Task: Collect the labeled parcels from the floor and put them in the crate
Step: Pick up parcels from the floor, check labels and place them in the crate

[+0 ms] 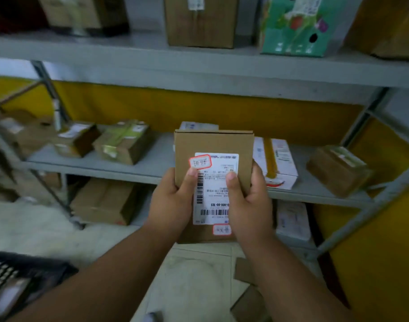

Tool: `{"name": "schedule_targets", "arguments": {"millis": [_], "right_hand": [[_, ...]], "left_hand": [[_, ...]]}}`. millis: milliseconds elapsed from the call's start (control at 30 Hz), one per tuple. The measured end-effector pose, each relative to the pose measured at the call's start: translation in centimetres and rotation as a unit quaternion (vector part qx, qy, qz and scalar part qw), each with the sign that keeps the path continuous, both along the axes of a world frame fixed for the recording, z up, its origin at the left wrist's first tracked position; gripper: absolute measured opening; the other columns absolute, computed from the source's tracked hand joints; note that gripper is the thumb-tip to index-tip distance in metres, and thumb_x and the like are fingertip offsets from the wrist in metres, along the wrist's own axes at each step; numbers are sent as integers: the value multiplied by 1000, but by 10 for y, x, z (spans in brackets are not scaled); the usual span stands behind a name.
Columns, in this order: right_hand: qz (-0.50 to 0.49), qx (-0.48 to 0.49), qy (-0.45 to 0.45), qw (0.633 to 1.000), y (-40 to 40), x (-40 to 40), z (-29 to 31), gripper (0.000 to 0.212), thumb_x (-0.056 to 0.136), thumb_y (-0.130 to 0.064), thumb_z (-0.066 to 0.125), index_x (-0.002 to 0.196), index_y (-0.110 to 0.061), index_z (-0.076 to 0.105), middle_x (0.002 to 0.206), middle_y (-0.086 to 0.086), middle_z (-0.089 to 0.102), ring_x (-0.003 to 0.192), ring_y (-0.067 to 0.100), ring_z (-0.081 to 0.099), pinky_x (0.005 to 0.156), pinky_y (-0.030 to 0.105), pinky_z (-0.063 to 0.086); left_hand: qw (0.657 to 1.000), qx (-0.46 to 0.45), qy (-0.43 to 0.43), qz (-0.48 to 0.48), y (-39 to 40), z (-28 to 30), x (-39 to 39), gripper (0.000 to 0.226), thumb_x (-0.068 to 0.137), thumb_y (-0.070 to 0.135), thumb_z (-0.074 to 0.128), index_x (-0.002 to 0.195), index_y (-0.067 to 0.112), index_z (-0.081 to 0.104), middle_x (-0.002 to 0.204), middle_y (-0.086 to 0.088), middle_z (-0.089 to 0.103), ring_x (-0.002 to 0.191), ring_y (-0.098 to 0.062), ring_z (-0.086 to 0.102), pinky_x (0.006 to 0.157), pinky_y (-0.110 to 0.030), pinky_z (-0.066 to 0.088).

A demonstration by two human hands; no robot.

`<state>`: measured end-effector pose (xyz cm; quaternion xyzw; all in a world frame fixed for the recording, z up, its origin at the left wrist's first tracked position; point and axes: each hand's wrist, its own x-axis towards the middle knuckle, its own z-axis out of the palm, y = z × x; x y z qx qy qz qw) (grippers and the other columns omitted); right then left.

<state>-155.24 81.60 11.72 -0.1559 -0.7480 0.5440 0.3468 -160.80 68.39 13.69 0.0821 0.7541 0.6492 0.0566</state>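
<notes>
At the centre of the frame, both hands grip a flat cardboard parcel (pixel 214 145) held upright before the grey metal shelves (pixel 199 73). The left hand (pixel 173 203) and right hand (pixel 250 205) wrap its lower sides, thumbs pressing on the white shipping label (pixel 216 189). A dark crate (pixel 24 275) sits at lower left on the floor.

Two bare forearms enter from the lower edge of the frame, one from the lower left, one from the lower right; no sleeve shows on either; the left hand (pixel 173 201) and right hand (pixel 248 201) are ungloved; short, plain thumbnails; no ring, watch or band visible.
</notes>
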Motion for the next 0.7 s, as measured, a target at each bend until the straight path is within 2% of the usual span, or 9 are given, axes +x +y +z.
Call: {"name": "schedule_targets", "arguments": {"millis": [33,167,267,333,433,533,633,700], "right_hand": [[15,-2,-3,1000,-14,2,0,32,95,-51,54,127,-44,50,103,-29,69,83,-6,70,60,15,55],[81,1,-36,996,-65,16,-2,35,96,-51,55,128,-41,49,101,-16,73,82,1,73,61,31,62],[111,32,-52,992,-105,22,-2,51,88,-65,50,131,-38,48,108,-11,72,85,2,72,64,31,63],[136,30,-49,989,-145,25,-4,60,83,-71,46,133,-38,47,110,-9,71,84,1,72,61,26,61],[183,17,-40,982,-223,27,-10,51,87,-66,49,131,-40,47,105,-15,70,82,-4,71,56,20,58],[245,10,-46,968,-322,34,-17,39,91,-59,54,126,-42,49,101,-17,69,81,-5,70,56,19,58],[304,-1,-69,950,-429,52,-22,24,89,-65,52,105,-48,50,92,-18,68,76,-8,69,51,14,53],[336,-6,-80,938,-493,62,-25,23,89,-65,52,98,-44,51,89,-15,69,73,-6,70,50,15,54]], "left_hand": [[1000,-3,6,10,-17,1,5,32,87,66,49,101,41,62,90,23,73,78,4,70,66,-27,54],[999,22,0,49,-77,-9,34,30,89,64,51,104,41,61,94,20,74,82,1,71,70,-29,56],[996,19,-13,84,-123,-14,53,31,88,66,49,104,42,59,92,24,73,81,3,71,65,-23,55],[994,8,-11,109,-164,-16,61,30,90,64,48,106,40,59,90,25,72,78,5,70,60,-18,54],[987,6,-24,159,-242,-19,76,30,91,62,49,108,40,60,91,20,74,79,-1,72,65,-27,58],[975,0,-28,220,-342,-21,102,21,93,59,50,100,43,60,88,23,73,77,1,72,60,-22,56],[961,-7,-43,274,-445,-26,134,25,93,58,50,106,41,62,92,17,75,82,-6,73,74,-37,60],[951,-2,-45,307,-507,-29,154,27,94,58,49,110,40,61,94,16,75,85,-8,73,78,-42,60]]}}
